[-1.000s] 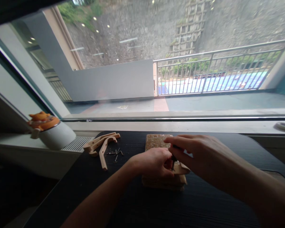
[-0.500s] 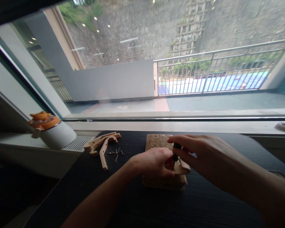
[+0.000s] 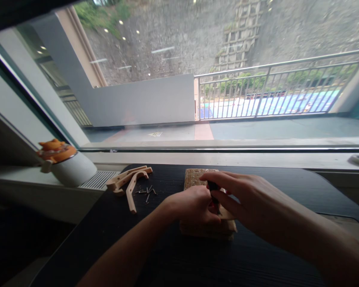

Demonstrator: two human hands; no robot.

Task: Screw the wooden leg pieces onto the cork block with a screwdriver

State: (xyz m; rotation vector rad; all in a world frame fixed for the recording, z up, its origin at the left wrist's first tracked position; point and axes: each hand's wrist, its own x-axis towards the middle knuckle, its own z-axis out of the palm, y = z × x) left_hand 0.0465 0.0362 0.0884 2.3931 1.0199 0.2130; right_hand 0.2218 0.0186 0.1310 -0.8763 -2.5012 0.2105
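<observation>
My left hand (image 3: 194, 203) is closed on a pale curved wooden piece (image 3: 227, 215), pressing it onto a stack of brown cardboard (image 3: 208, 231). Between the fingers of my right hand (image 3: 241, 195) is the black handle of a screwdriver (image 3: 213, 187), tilted, its lower end meeting the wood beside my left fingertips. The tip itself is hidden by my fingers. Part of the wooden piece is covered by both hands.
On the black table (image 3: 107, 243) lie more curved wooden pieces with holes (image 3: 132, 195) and several small screws (image 3: 148, 192). A white bottle with an orange lid (image 3: 73, 169) stands on the sill at left. A dark-rimmed flat object (image 3: 344, 223) is partly under my right forearm.
My right hand has shifted left, and the screwdriver's handle now leans further left. My right wrist has also turned. My left hand stays almost in place on the wood.
</observation>
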